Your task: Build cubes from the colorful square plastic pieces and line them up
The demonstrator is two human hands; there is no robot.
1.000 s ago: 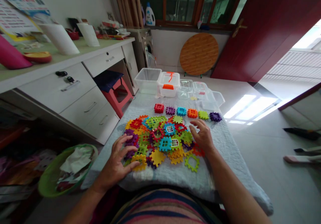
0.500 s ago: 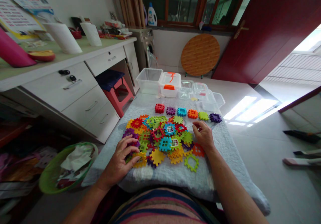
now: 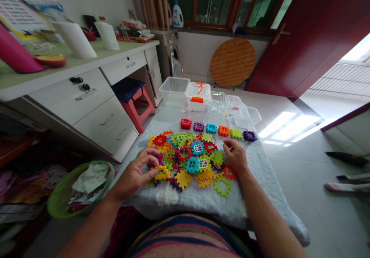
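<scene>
A pile of flat, notched plastic building pieces (image 3: pixel 183 178) in many colours lies on the cloth-covered table. At its near left edge my left hand (image 3: pixel 137 171) pinches a yellow square frame piece (image 3: pixel 162 173) between thumb and fingers, tilted up from the pile. Purple pieces (image 3: pixel 157 158) lie just beyond its fingertips. My right hand (image 3: pixel 236 156) rests at the pile's right side with fingers loosely bent and apart, nothing visible in them. Close by it are an orange frame piece (image 3: pixel 229 172) and a light green frame piece (image 3: pixel 222 187).
Behind the pile runs a row of several small blocks, from a red block (image 3: pixel 185 124) to a dark purple block (image 3: pixel 249 136). Farther back stand an open clear bin (image 3: pixel 174 92), a lidded box with orange latches (image 3: pixel 198 97) and clear containers (image 3: pixel 216 102). A green wastebasket (image 3: pixel 58 196) is at left.
My left hand has closed on the yellow frame piece and tipped it up, its fingers drawing together. My right hand stays about where it was. The view has shifted slightly.
</scene>
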